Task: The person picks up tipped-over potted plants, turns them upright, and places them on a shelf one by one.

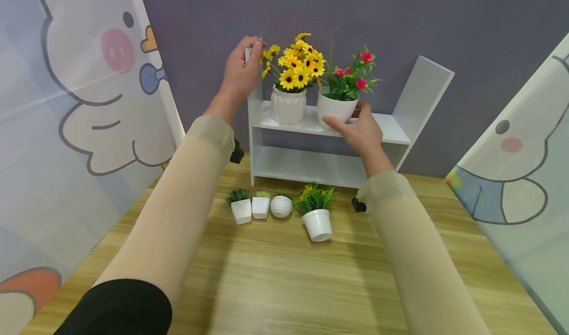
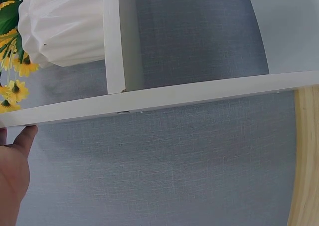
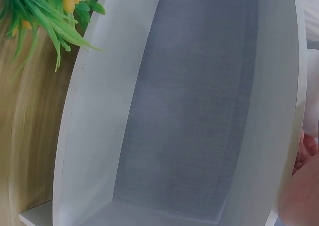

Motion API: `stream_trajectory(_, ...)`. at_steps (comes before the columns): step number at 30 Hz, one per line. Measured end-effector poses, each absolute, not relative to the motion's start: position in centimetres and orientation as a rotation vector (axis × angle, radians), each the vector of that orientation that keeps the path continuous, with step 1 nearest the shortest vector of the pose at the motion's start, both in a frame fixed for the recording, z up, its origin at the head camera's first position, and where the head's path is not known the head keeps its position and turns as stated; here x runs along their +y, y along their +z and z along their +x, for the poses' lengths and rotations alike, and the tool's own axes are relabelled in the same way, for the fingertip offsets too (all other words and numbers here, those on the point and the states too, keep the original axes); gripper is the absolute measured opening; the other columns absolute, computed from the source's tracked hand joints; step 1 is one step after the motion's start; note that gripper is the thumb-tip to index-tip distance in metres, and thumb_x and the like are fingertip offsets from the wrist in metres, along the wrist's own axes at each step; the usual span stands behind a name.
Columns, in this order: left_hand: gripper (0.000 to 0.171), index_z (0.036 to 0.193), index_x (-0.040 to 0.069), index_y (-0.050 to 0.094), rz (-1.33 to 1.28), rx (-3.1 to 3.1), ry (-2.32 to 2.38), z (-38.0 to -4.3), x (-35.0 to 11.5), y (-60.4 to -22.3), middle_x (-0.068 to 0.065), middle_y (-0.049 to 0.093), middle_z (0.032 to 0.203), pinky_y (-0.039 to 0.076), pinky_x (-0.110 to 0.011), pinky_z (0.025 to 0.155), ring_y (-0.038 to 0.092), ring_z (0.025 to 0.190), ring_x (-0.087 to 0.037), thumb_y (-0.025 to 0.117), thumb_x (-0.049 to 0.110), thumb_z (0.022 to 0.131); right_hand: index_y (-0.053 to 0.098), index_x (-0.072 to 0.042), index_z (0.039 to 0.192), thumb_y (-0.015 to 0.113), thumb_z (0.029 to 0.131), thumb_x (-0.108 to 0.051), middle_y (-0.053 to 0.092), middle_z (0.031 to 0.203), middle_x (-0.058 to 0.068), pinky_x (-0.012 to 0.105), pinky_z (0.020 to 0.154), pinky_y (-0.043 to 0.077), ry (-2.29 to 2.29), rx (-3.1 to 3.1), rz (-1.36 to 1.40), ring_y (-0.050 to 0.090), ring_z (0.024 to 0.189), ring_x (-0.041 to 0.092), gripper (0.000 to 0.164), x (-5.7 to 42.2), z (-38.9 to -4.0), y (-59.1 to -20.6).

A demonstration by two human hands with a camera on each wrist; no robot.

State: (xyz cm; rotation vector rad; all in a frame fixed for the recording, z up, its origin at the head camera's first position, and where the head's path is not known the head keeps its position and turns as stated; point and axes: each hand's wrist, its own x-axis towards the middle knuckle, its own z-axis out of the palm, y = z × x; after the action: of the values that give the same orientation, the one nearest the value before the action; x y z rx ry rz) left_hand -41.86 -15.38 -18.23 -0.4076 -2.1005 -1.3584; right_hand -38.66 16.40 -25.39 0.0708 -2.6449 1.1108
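Note:
A white shelf (image 1: 311, 166) stands at the back of the table. My left hand (image 1: 242, 70) grips the top of its left side panel; the thumb (image 2: 26, 137) lies against the panel in the left wrist view. On the upper board, a ribbed white pot (image 1: 288, 106) bears yellow sunflowers (image 1: 299, 68). To its right, my right hand (image 1: 365, 132) holds a smooth white pot (image 1: 337, 108) with red flowers and green leaves, thumb across its front and fingers at its right side. That pot is upright, right at the board's front edge.
Before the shelf lie three small potted succulents, one in a square pot (image 1: 241, 211), one in a tapered pot (image 1: 260, 208) and one in a round pot (image 1: 281, 206). Right of them lies a white pot (image 1: 317, 225) with yellow flowers. Cartoon-printed curtains (image 1: 511, 187) flank the wooden table (image 1: 284, 280).

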Motion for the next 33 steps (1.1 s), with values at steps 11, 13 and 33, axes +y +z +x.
stream_trajectory(11,0.042,0.143,0.012,0.064,-0.418,-2.070,-1.393,-42.0,-15.4,-18.2,-0.001,0.062,0.144,0.048,-0.030,0.108,0.057,0.124,-0.012,0.046,0.041,0.118,0.017,-0.013,0.171,0.085,0.081,-0.074,0.038,0.171,0.013,0.049,0.109,0.048,1.309,-2.555,0.167,0.051,0.134,0.032,0.128,17.0,-38.0,-25.3)
stream_trajectory(13,0.042,0.143,0.012,0.064,-0.415,-2.070,-1.396,-41.9,-15.6,-18.2,-0.001,0.061,0.148,0.048,-0.030,0.110,0.057,0.126,-0.013,0.046,0.041,0.118,0.018,-0.014,0.171,0.086,0.082,-0.071,0.039,0.171,0.011,0.043,0.103,0.049,1.355,-2.528,0.181,0.051,0.129,0.029,0.126,17.3,-37.6,-25.4)
stream_trajectory(33,0.044,0.145,0.013,0.062,-0.407,-2.095,-1.377,-41.8,-15.4,-18.3,-0.002,0.060,0.151,0.046,-0.030,0.113,0.056,0.132,-0.015,0.045,0.043,0.118,0.036,-0.007,0.164,0.080,0.103,-0.035,0.054,0.153,0.016,0.018,0.101,0.049,1.334,-2.492,0.459,0.061,0.128,0.021,0.080,22.7,-30.7,-29.4)
